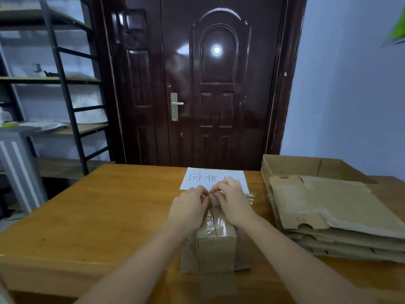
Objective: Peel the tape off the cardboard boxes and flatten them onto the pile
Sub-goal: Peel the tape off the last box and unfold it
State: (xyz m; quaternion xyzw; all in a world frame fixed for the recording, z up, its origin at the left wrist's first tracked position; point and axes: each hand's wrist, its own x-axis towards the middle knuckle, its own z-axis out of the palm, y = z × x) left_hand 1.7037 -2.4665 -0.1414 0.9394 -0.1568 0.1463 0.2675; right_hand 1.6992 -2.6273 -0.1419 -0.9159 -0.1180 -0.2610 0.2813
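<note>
Your cardboard box (215,246) stands on the wooden tabletop (105,216), in the middle and near to you, with clear tape (215,224) running along its top seam. Your left hand (189,210) and your right hand (233,205) both lie on the far end of the box top. The fingers of both are curled and meet at the tape end there; it looks like each grip is pinching the tape, but the fingertips are partly hidden. Just beyond the box lies a white paper (215,177) with handwritten characters. At the right side of the tabletop is the pile of flattened boxes (335,211), apart from your box. Far behind stands a dark door (197,84).
</note>
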